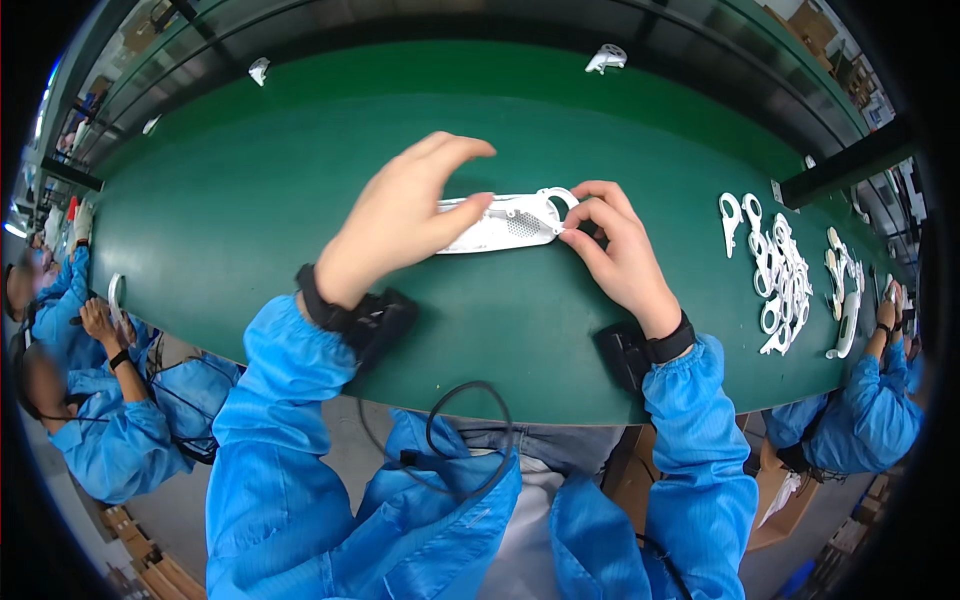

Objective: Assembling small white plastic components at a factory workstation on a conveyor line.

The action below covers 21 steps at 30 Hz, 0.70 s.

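A long white plastic shell (483, 235) with a patch of small perforations lies on the green table in front of me, its hollow inside facing up. At its right end sits a white ring-shaped plastic part (546, 203). My right hand (617, 243) pinches this ring part between thumb and fingers at its right edge. My left hand (402, 213) is open over the shell's left end, fingers spread from the thumb. Its thumb lies over the shell's upper edge; whether it touches the shell, I cannot tell.
A pile of white ring-ended plastic parts (782, 275) lies on the green table (500, 335) to the right. Single white pieces (606, 58) rest at the far edge. Co-workers in blue sleeves (850, 420) sit at both sides. A black cable (508, 420) hangs at the near edge.
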Motion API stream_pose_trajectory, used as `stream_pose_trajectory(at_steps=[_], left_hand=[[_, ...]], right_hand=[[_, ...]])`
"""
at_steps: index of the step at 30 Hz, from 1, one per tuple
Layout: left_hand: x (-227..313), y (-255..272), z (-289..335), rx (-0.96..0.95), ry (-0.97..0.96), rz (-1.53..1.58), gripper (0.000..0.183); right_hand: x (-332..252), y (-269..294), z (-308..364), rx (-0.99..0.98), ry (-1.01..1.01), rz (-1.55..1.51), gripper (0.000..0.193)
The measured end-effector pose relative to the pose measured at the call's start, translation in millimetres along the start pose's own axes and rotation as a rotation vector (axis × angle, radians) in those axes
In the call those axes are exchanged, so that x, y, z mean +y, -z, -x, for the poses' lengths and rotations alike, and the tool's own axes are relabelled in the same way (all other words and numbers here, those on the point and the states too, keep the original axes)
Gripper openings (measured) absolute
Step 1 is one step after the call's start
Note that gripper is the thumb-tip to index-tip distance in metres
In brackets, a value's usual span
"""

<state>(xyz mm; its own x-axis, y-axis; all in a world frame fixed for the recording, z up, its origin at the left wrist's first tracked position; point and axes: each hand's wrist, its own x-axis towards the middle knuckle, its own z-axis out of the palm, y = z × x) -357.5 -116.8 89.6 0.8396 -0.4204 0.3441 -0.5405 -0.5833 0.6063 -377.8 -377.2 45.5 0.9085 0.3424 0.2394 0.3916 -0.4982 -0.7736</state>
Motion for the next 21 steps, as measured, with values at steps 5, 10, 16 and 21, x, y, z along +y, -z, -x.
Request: stream_pose_trajectory(at_steps=[5,10,16,21], left_hand=[[-7,-40,2,-0.132,0.048,-0.037,0.036],[-5,-35,2,-0.154,0.025,-0.079,0.026],[-3,-36,3,-0.145,0.000,-0.087,0.015],[-4,-37,7,-0.122,-0.021,-0.134,0.017]], right_hand=[[0,-22,1,0.002,0.047,0.005,0.011],[-10,-22,10,0.040,0.118,0.212,0.013],[-13,-25,10,0.049,0.071,0.242,0.013],[-10,-23,4,0.064,0.049,0.108,0.013]])
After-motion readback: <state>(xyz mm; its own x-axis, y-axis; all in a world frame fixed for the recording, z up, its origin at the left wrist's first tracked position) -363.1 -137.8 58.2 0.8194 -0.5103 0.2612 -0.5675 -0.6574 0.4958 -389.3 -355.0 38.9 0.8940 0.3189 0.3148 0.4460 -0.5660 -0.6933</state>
